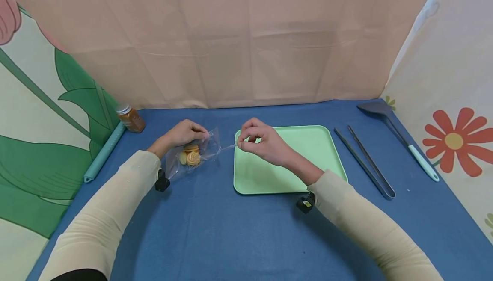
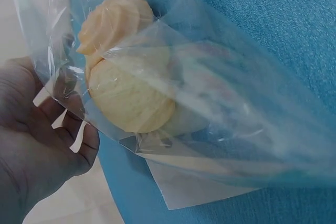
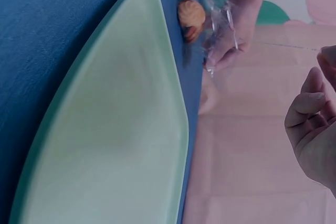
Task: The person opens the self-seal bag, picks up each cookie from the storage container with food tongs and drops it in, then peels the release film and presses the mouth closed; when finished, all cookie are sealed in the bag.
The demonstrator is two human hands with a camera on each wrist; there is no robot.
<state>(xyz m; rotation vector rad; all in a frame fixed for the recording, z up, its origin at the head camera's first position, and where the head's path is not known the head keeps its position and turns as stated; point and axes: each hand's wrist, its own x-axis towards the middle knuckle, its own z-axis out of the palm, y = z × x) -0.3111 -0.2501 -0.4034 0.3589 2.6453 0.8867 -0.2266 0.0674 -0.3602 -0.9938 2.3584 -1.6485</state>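
My left hand (image 1: 187,133) pinches the upper edge of a clear plastic bag (image 1: 212,140). Inside it sit several cookies (image 1: 193,158), pale golden; a swirled cookie (image 2: 119,22) and a smooth round cookie (image 2: 131,95) show up close in the left wrist view. From the bag's right side a thin, pale strand (image 1: 228,147) runs to my right hand (image 1: 265,141), whose thumb and forefinger pinch its end. That hand is over the left part of a light green tray (image 1: 292,174). In the right wrist view its curled fingers (image 3: 310,103) appear at the right edge.
Right of the tray lie dark tongs (image 1: 366,163) and a grey spatula (image 1: 400,137) with a mint handle. At the back left stands a jar (image 1: 132,119) of brown contents, near a teal roll (image 1: 105,152). A blue cloth (image 1: 215,229) covers the table.
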